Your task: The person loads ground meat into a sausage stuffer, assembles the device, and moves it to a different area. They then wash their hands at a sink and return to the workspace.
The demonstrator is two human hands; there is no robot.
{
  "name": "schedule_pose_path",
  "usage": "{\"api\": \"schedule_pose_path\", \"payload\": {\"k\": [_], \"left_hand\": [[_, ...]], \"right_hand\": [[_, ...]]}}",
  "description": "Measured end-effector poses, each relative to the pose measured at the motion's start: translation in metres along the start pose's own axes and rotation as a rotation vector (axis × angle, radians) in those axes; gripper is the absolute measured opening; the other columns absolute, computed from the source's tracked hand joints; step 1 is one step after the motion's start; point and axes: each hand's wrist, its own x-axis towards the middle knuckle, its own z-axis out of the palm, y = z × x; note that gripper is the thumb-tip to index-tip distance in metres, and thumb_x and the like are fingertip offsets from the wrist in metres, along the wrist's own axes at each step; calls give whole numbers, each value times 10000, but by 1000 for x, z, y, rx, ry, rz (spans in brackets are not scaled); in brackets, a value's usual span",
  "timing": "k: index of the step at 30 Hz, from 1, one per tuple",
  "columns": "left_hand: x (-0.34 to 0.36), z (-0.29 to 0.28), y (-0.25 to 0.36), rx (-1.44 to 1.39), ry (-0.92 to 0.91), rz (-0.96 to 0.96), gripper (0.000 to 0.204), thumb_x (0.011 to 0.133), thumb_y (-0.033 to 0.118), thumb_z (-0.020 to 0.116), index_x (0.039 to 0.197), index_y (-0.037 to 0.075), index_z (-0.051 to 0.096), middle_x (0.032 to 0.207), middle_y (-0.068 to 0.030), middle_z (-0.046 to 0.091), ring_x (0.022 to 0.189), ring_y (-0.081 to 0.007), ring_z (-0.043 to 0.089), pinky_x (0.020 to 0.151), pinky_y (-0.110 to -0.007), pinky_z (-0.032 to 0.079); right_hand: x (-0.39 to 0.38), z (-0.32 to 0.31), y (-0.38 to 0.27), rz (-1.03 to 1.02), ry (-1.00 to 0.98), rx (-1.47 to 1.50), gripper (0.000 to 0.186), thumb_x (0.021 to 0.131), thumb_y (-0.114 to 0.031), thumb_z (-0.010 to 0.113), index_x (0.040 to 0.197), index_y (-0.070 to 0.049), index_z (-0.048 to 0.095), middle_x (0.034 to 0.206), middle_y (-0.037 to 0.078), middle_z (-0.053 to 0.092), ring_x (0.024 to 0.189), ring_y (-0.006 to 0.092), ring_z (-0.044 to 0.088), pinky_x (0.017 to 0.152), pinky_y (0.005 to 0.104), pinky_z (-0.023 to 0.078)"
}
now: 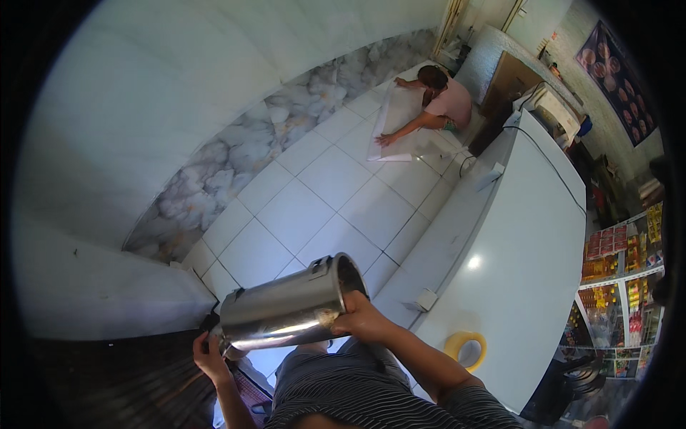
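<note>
- Head view showed a steel cylinder [286, 309] lying sideways at 6 o'clock, open mouth toward 2 o'clock.
- Right hand [362, 319] gripped the rim, fingers closed on it, probably to steady the weight.
- Left hand [209, 355] cupped the base end (grip closed there), supporting it from below.
- A tape roll [466, 349] lay on the white surface [529, 272] at 4 o'clock.
- Another person [439, 107] knelt on the tiled floor [321, 193] at 1 o'clock.
</note>
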Motion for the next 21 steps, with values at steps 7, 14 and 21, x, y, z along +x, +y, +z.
{"api": "schedule_pose_path", "payload": {"k": [7, 14, 21], "left_hand": [[91, 87, 67, -35, -168, -36, 199, 783, 50, 690, 972, -2, 651, 819, -25, 589, 711, -94, 510, 632, -245, 430], [140, 179, 109, -12, -326, -61, 194, 792, 58, 699, 977, 27, 650, 783, -8, 580, 662, -71, 502, 570, -216, 395], [182, 280, 145, 16, -379, -19, 232, 814, 106, 698, 1030, 47, 640, 793, -12, 601, 677, -68, 532, 511, -210, 398]], "right_hand": [[32, -16, -23, 0, 302, 196, 280, 653, -7, 625, 927, 49, 625, 746, 68, 629, 639, 142, 583, 576, 275, 466], [63, -81, -38, -27, 337, 260, 311, 647, 15, 609, 957, 46, 616, 752, 64, 623, 673, 145, 597, 616, 278, 488], [109, -153, -72, -64, 383, 248, 275, 672, 5, 607, 942, 63, 603, 732, 65, 611, 648, 130, 584, 577, 268, 474]]}}
